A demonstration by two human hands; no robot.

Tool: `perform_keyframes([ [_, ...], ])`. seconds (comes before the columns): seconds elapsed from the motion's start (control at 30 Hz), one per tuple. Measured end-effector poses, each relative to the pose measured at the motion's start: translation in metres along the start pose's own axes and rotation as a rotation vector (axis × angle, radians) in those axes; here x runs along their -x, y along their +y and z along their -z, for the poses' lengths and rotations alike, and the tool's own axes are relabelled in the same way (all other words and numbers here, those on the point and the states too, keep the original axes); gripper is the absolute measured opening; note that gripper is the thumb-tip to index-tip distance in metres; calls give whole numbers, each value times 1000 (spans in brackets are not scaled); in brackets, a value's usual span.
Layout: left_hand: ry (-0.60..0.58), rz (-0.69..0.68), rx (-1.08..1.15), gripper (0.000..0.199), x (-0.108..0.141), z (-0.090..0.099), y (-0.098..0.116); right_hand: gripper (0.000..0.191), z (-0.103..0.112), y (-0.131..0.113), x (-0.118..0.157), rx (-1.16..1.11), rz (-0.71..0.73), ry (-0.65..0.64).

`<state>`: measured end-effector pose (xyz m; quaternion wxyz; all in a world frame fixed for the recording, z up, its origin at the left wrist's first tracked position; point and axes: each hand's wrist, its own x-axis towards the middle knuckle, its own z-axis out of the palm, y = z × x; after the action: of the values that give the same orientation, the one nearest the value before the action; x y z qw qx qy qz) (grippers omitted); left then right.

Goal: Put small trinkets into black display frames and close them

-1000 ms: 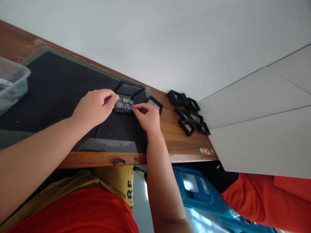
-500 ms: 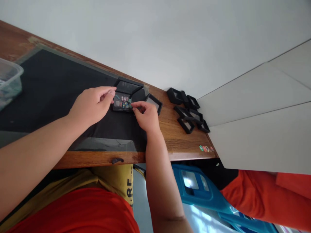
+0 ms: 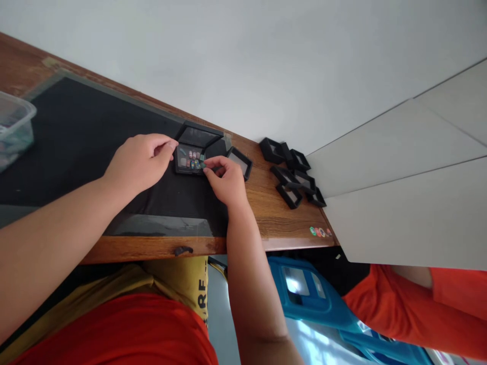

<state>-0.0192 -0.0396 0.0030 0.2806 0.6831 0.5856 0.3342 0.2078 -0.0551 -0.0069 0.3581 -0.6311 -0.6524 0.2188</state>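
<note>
A shallow black hinged case (image 3: 190, 171) lies on the black mat with its clear-windowed lid (image 3: 200, 136) raised toward the wall. Inside are several small colourful pieces (image 3: 194, 155), pink, white, blue and green, too small to name. My left hand (image 3: 140, 161) is at the case's left side, thumb and forefinger pinched at its edge by the hinge. At the right end, my right hand (image 3: 228, 178) has thumb and forefinger closed around a small greenish piece (image 3: 203, 165), mostly hidden by the fingertips.
Just right of the case lies another black frame (image 3: 243, 161). Several black frames (image 3: 292, 177) are piled near the white panel. Round stickers (image 3: 318, 231) mark the table's front right. A clear plastic tub (image 3: 19, 124) stands far left. Someone in orange sits beside a blue chair (image 3: 304, 294).
My left fingertips have drawn slightly left along the case's edge. The right hand keeps its pinch at the case's right end. The view has shifted a little.
</note>
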Motion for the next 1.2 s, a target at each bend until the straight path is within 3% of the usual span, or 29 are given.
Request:
perform_keyframes([
  [0.2,-13,6,-46,34,0,0,-2,13,0,-2,0,-15,-19,11],
  [0.4,-10,-37,-89,28,1,-1,-3,10,-2,-6,0,-89,-40,102],
  [0.6,-42,-5,-147,30,1,-2,-3,6,-2,-12,0,-166,-55,197],
  [0.8,-127,37,-141,37,-1,0,-1,11,-7,-10,-1,-181,-19,212],
  [1.0,-145,64,-149,41,-4,-2,-3,20,16,-29,-32,-101,137,430],
  [1.1,-167,20,-203,47,-3,-3,-4,30,24,-38,-57,29,148,408],
  [1.2,-181,23,-217,49,-2,-2,-4,38,17,-36,-72,119,112,273],
])
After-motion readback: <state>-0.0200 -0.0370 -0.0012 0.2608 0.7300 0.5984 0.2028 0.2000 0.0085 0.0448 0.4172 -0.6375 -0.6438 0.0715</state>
